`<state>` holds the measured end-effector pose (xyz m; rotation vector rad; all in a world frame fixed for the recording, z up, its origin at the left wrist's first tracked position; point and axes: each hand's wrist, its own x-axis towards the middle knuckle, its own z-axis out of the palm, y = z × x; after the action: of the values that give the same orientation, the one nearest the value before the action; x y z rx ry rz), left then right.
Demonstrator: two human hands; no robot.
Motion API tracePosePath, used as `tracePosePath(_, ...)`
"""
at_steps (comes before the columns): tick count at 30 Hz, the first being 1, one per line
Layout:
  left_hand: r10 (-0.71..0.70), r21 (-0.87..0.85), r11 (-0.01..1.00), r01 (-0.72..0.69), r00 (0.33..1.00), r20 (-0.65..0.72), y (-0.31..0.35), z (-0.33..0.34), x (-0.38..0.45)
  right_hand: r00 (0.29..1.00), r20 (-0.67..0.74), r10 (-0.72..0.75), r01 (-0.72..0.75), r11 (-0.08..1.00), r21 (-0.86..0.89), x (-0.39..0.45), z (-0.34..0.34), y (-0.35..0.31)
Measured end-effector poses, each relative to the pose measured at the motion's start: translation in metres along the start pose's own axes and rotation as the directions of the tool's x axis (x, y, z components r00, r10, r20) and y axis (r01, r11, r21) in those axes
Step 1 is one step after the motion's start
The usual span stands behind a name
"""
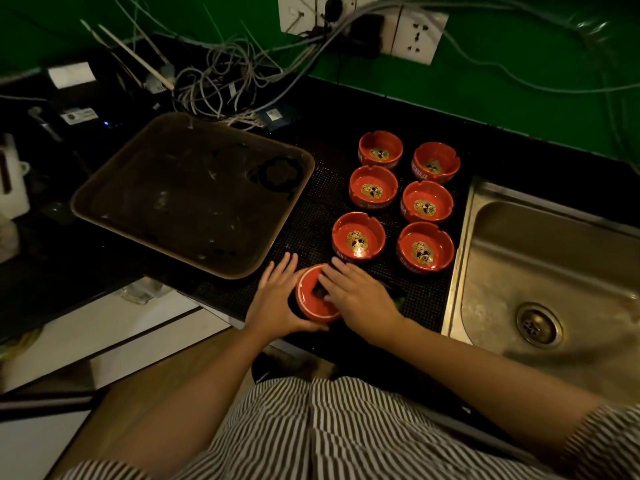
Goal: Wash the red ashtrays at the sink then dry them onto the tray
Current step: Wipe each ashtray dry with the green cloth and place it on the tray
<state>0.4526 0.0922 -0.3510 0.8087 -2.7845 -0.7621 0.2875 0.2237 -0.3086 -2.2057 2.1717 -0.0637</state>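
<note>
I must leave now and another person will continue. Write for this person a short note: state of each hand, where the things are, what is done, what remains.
Left hand: holds the side of an upside-down ashtray at the counter's front edge.
Right hand: fingers rest on that ashtray's base; whether they hold a cloth I cannot tell.
Six more red ashtrays stand upright in two rows between the tray and the sink.
Done: nothing is on the tray yet. Whether any ashtray is washed cannot be told.
Left: wash as needed, dry, put all seven on the tray.
</note>
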Motion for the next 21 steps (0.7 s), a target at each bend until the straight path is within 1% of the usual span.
tracePosePath(2,-0.005,0.008,1.0,0.005,1.0,0.005,0.001,0.0,0.0,0.995,0.01,0.094,-0.094,0.995,-0.015,0.019,0.002,-0.013)
tracePosePath(4,-0.022,0.034,0.999,0.021,1.0,0.019,-0.001,0.001,0.001,0.992,0.001,0.13,-0.13,0.991,-0.022,0.029,0.007,-0.031)
tracePosePath(5,-0.024,0.047,0.999,0.023,0.999,0.021,-0.001,0.002,0.001,0.994,-0.004,0.106,-0.107,0.994,-0.013,0.027,0.009,-0.038)
tracePosePath(8,-0.002,0.052,0.999,0.001,1.0,0.019,-0.004,0.003,0.001,0.998,-0.027,-0.05,0.051,0.997,0.055,0.001,0.007,-0.04)
tracePosePath(10,-0.003,0.006,1.0,0.003,1.0,0.001,-0.002,0.001,0.0,0.997,-0.018,-0.077,0.078,0.995,0.055,-0.018,0.002,-0.026)
tracePosePath(12,-0.011,-0.034,0.999,0.011,1.0,-0.01,0.001,0.0,-0.001,0.999,-0.047,-0.027,0.029,0.999,0.033,-0.023,0.001,-0.009)
tracePosePath(14,-0.008,-0.045,0.999,0.007,1.0,-0.019,0.001,-0.001,-0.001,0.995,-0.076,0.06,-0.06,0.998,0.0,-0.01,0.003,-0.004)
tracePosePath(17,-0.006,-0.008,1.0,0.006,1.0,-0.007,-0.002,0.001,0.0,0.984,-0.09,0.156,-0.157,0.988,-0.011,0.021,0.008,-0.024)
tracePosePath(19,-0.016,0.023,1.0,0.016,1.0,-0.005,-0.004,0.003,0.0,0.987,-0.09,0.134,-0.134,0.991,0.008,0.029,0.012,-0.04)
tracePosePath(21,-0.015,0.027,1.0,0.015,1.0,0.002,-0.005,0.003,0.0,0.998,-0.058,0.032,-0.029,0.999,0.042,0.019,0.012,-0.045)
